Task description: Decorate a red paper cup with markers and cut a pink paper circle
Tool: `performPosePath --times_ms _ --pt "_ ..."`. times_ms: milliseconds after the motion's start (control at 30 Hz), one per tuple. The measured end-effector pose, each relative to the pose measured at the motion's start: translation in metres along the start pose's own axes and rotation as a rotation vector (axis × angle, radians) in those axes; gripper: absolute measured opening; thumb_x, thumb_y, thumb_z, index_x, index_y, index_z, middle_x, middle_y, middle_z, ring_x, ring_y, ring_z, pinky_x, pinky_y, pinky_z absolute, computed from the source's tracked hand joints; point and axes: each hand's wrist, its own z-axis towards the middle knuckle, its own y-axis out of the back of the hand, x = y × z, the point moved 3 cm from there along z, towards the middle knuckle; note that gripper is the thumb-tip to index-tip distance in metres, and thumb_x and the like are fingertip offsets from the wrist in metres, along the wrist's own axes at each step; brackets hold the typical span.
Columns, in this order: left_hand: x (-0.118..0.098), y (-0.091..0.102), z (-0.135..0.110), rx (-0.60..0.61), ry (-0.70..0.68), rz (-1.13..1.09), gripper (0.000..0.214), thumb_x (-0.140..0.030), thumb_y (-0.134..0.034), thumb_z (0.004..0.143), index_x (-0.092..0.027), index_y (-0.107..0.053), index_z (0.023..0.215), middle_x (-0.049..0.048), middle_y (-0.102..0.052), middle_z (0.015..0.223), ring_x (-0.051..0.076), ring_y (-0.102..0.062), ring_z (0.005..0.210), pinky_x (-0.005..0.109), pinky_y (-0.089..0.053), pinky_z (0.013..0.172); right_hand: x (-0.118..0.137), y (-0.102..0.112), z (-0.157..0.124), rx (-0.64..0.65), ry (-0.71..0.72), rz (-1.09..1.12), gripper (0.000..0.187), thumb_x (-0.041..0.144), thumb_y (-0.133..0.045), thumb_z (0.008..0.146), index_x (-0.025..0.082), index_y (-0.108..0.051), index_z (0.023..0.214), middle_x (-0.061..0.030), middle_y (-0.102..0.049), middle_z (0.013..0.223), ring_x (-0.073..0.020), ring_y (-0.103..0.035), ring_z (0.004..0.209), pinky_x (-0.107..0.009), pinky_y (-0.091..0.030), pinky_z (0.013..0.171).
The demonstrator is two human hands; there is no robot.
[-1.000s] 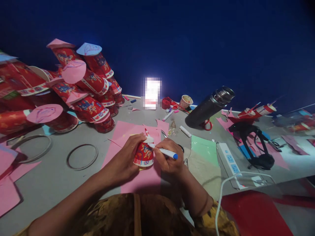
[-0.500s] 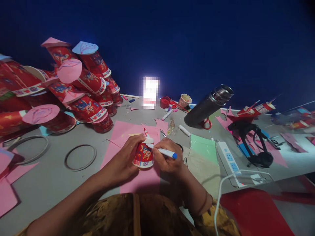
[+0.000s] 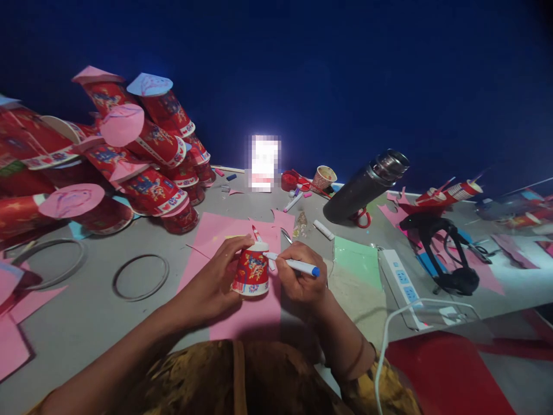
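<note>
An upside-down red paper cup [image 3: 253, 271] with a printed pattern and a white band stands over a sheet of pink paper [image 3: 246, 323]. My left hand [image 3: 218, 276] grips the cup from its left side, with fingers over the upper edge. In my right hand [image 3: 302, 276] is a white marker [image 3: 298, 266] with a blue end, pinched between thumb and fingers. The marker's tip points left, close to the cup's upper right side; I cannot tell whether it touches. Behind the cup a red and white pen-like item [image 3: 256, 231] shows in part.
Stacked red cups with paper tops [image 3: 147, 184] rise at the left, near a grey ring [image 3: 140, 278]. A dark thermos [image 3: 358, 193] stands at the back right. Further right are a power strip [image 3: 401, 282], its white cable [image 3: 386, 334] and a black head strap [image 3: 449, 253].
My right hand has drawn back slightly to the right with the marker, away from the cup. My left hand still holds the cup, whose front now shows more.
</note>
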Motion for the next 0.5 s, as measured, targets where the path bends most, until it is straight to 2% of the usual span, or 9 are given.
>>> performPosePath --times_ms 233,500 --pt "-0.012 0.005 0.004 0.054 0.048 -0.026 0.078 -0.014 -0.069 0.083 -0.032 -0.040 0.153 0.0115 -0.051 0.153 0.033 -0.054 0.146 0.060 -0.046 0.124 -0.002 0.000 0.000 -0.005 -0.008 0.022 0.012 0.014 -0.060 0.100 0.023 -0.063 0.094 0.0005 -0.066 0.071 -0.0155 -0.062 0.060 -0.029 -0.053 0.057" --pt "-0.012 0.005 0.004 0.052 0.059 -0.060 0.078 -0.015 -0.069 0.083 -0.033 -0.040 0.153 0.0118 -0.050 0.153 0.034 -0.054 0.147 0.061 -0.048 0.123 0.001 0.001 0.000 0.055 -0.020 0.040 0.013 0.012 -0.060 0.098 0.024 -0.061 0.093 0.0018 -0.065 0.070 -0.0148 -0.061 0.059 -0.028 -0.051 0.055"
